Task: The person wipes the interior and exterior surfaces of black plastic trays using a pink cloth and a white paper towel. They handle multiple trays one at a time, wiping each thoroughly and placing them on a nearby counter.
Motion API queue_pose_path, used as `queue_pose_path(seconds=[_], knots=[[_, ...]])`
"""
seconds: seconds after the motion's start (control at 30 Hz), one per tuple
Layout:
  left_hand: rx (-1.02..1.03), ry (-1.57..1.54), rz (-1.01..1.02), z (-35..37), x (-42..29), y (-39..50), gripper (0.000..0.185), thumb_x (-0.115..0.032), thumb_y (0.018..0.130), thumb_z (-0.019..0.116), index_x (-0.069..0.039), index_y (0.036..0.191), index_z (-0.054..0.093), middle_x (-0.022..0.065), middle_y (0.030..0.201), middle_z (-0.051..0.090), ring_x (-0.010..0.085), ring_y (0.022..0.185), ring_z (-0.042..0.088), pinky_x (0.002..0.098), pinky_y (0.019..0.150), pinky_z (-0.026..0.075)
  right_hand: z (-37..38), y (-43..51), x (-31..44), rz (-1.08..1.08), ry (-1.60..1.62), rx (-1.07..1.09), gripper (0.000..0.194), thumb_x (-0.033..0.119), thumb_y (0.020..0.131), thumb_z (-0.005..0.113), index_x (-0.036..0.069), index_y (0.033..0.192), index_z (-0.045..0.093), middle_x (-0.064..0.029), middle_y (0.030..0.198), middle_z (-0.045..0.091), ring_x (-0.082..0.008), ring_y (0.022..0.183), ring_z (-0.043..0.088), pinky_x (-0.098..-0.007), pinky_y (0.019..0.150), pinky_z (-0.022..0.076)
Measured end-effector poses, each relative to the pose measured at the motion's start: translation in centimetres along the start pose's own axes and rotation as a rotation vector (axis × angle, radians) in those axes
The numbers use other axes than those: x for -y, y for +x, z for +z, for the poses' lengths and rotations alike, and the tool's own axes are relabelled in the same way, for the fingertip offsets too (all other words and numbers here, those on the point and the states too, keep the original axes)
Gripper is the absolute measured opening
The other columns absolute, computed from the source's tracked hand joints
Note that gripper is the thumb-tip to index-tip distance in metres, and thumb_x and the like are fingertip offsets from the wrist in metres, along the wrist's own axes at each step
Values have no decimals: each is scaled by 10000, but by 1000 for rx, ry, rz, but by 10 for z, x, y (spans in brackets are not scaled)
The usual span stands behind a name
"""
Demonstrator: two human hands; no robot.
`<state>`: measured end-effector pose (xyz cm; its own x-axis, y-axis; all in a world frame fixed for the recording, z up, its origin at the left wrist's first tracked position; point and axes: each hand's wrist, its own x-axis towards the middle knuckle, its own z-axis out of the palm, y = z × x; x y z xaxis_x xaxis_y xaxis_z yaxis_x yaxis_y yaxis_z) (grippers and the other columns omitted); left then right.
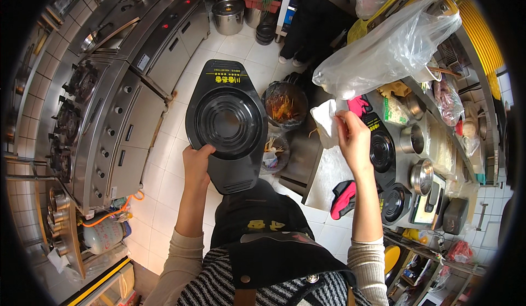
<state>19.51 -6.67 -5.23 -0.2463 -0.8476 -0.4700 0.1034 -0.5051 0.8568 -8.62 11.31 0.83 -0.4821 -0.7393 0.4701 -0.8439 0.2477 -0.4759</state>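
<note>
My left hand [197, 162] grips the near left edge of a black serving tray [226, 88], thumb on top. The tray has a round ringed recess and yellow writing at its far end. It is held over the tiled floor in front of my apron. My right hand [353, 135] pinches a white tissue or cloth [326, 121] above the front edge of the steel counter [328, 174]. Beyond that hand hangs a clear plastic bag [386, 51]. Beside my right wrist, a similar black tray [380, 150] lies on the counter, with another black tray [394, 203] nearer me.
Lined waste bins [285, 102] with skewers stand right of the held tray. A gas range [111, 141] runs along the left, near a gas cylinder [102, 236]. A person [302, 22] stands ahead. Pink-and-black cloths [344, 199] and steel bowls [422, 176] lie on the counter.
</note>
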Motion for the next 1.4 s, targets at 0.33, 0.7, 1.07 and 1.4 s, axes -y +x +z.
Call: queue_pose_path(seconds=[0.33, 0.7, 1.07, 1.4], knots=[[7, -1, -2, -5, 7, 5, 188, 58, 663, 594, 69, 850, 611, 71, 780, 627, 141, 669, 574, 271, 621, 468, 45, -34, -34, -17, 31, 180, 91, 11, 820, 584, 32, 909, 579, -170, 804, 596, -383, 731, 611, -412, 630, 493], [-12, 20, -12, -4, 8, 4, 188, 69, 667, 590, 72, 854, 612, 71, 770, 629, 138, 659, 577, 263, 608, 462, 21, -28, -27, 174, 83, 96, 63, 63, 816, 644, 43, 871, 622, -136, 734, 618, -276, 636, 621, -330, 566, 480], [4, 16, -14, 3, 10, 5, 149, 65, 676, 594, 62, 824, 615, 62, 759, 624, 133, 646, 572, 265, 601, 459, 0, -33, -50, 148, 25, 46, 162, 34, 775, 680, 37, 931, 638, -93, 712, 598, -217, 616, 557, -305, 584, 451], [1, 22, -12, -2, 16, 9, 206, 45, 679, 596, 82, 879, 625, 111, 804, 647, 193, 688, 613, 301, 650, 498, 16, -60, -84, 275, 119, 83, 179, -57, 745, 658, -21, 911, 603, -111, 827, 605, -211, 709, 592, -298, 671, 473]])
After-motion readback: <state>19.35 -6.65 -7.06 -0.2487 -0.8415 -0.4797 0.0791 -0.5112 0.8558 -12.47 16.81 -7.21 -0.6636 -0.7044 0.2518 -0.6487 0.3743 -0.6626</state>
